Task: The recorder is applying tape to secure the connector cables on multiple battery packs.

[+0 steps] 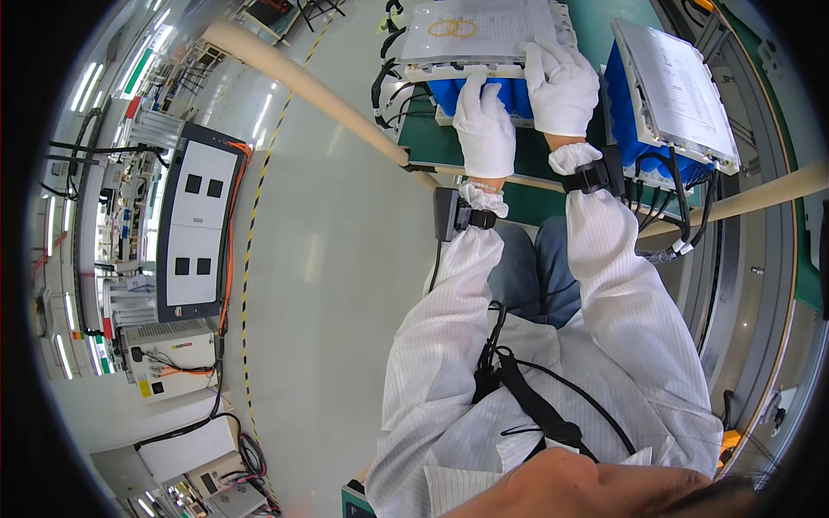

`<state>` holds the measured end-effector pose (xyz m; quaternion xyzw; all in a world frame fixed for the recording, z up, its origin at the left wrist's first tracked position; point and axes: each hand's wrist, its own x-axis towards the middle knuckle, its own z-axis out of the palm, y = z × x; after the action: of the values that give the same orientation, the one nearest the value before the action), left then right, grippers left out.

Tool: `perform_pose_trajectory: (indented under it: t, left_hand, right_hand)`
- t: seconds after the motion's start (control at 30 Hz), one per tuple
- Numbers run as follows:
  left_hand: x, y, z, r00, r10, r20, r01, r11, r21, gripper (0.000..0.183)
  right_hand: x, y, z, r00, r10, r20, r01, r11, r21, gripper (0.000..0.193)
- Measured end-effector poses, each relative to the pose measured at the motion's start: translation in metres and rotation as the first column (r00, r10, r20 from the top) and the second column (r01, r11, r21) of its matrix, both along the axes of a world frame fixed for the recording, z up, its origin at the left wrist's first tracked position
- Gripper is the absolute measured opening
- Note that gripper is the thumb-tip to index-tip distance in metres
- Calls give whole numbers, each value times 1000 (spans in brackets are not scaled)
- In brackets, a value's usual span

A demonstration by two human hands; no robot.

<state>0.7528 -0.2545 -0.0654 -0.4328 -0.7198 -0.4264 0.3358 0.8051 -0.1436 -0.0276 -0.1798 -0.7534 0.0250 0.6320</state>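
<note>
Both my hands wear white gloves and reach to the front edge of a battery pack [525,91] with blue cells, a white plastic frame and black cables on its left side. My left hand [485,134] is at the frame's front edge, before the blue cells. Its fingers are bent and close together; what they pinch, if anything, is hidden. Farther right, my right hand [563,91] lies over the frame's front corner, its fingers stretched onto the top and its thumb apart. A printed sheet [505,34] covers the pack, with thin yellow rings [453,28] lying on it.
A second blue battery pack [678,91] stands at the right, its black cables [682,207] hanging down. Both packs are on a green bench [591,26]. Beige rails [311,86] run beside me. A grey panel [199,220] and equipment stand left, beyond a striped floor line [250,242].
</note>
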Motion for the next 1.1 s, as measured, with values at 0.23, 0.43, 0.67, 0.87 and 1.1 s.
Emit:
perform_pose_trajectory:
  t: [0.23, 0.43, 0.67, 0.87, 1.1]
  left_hand:
    - [-5, -2, -17, 991, -133, 15, 134, 984, -119, 17]
    - [8, -5, 15, 1000, 3, -28, -4, 999, -40, 28]
    - [-2, -3, 0, 992, -66, 106, 88, 969, -229, 20]
    - [9, -3, -5, 998, -62, -26, 63, 998, 18, 23]
    - [11, -3, 6, 1000, 16, -15, -16, 1000, -6, 30]
  right_hand:
    - [2, -1, 4, 999, -45, -9, 45, 999, 18, 14]
    - [5, -5, 5, 1000, 6, 8, -5, 997, -76, 14]
    - [7, -10, 9, 1000, 6, 30, -3, 997, -81, 13]
    - [8, -6, 8, 999, 0, 54, 3, 998, -56, 13]
    - [6, -7, 10, 1000, 2, 2, -2, 997, -77, 12]
